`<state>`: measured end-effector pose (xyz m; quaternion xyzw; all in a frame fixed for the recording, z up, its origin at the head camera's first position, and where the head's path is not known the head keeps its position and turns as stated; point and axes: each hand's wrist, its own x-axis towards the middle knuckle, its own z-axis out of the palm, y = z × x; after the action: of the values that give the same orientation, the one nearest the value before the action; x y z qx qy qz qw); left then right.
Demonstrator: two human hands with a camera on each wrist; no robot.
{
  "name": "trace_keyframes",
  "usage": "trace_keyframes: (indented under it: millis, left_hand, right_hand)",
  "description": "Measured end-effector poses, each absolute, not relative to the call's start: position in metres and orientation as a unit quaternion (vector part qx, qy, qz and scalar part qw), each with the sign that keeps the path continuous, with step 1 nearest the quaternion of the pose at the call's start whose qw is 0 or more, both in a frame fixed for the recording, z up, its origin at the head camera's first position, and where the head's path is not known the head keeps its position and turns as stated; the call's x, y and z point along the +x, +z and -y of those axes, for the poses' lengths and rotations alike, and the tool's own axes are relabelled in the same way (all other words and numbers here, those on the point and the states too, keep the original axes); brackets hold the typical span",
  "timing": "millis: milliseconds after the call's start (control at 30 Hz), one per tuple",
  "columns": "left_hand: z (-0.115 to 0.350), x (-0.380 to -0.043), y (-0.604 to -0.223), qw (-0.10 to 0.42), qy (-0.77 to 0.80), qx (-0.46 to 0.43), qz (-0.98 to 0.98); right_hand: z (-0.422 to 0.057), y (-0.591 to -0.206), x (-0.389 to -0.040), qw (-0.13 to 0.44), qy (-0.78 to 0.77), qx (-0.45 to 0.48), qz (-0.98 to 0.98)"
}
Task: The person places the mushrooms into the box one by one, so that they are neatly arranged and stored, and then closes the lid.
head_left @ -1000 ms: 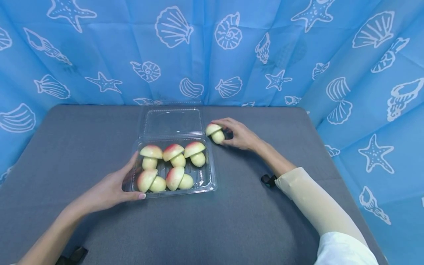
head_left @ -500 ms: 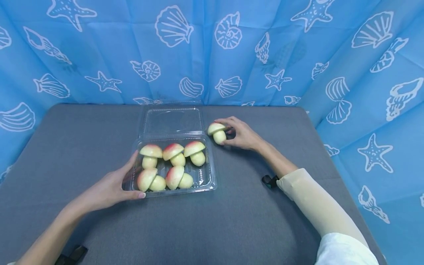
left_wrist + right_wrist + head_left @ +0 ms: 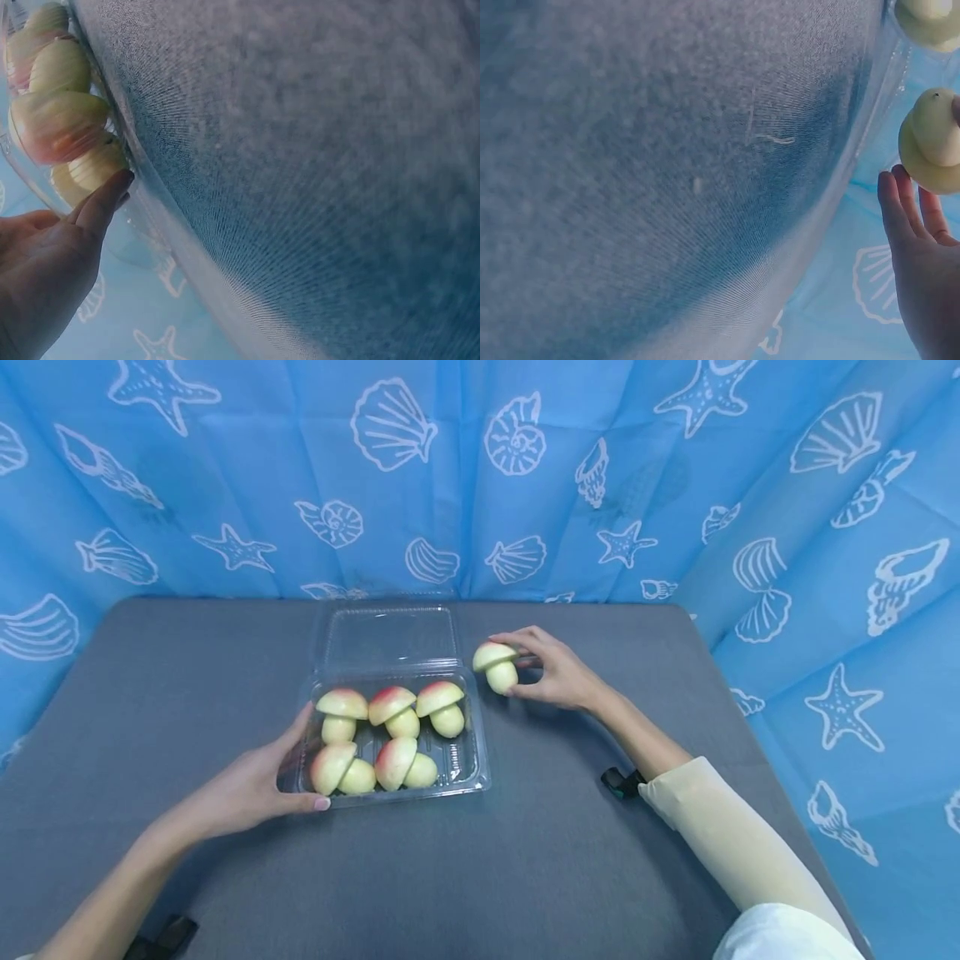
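Between the thumb and fingers of my right hand (image 3: 558, 672) is a toy mushroom (image 3: 501, 677), pale yellow with a rounded cap. It is held upright just right of a clear plastic clamshell box (image 3: 459, 781); the right wrist view shows the mushroom (image 3: 934, 139) too. Several similar mushrooms (image 3: 394, 702) with pink-tinged caps lie in the box, three at the back and two in front. The front right part of the box is bare. My left hand (image 3: 251, 785) holds the box's left side, thumb at the front corner. Its other fingertips are partly hidden.
The transparent lid (image 3: 393, 635) stands open behind the box. Grey cloth covers the table (image 3: 480, 877). A blue curtain (image 3: 465, 468) with white shell and starfish prints hangs along the table's back and right side. Black straps (image 3: 622, 782) show at both wrists.
My right hand has shifted slightly to the right with the mushroom in its fingers, and the mushroom stands a little more upright. The left hand and the box have stayed put.
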<state>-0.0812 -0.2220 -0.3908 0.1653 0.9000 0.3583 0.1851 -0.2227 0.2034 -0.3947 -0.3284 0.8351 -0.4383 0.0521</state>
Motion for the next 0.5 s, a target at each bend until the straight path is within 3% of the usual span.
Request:
trace_keyframes:
  millis: [500]
  left_hand:
    - [0.221, -0.081, -0.390, 0.192, 0.362, 0.160, -0.898]
  right_hand:
    - [-0.191, -0.353, -0.183, 0.058, -0.449, -0.346, -0.822]
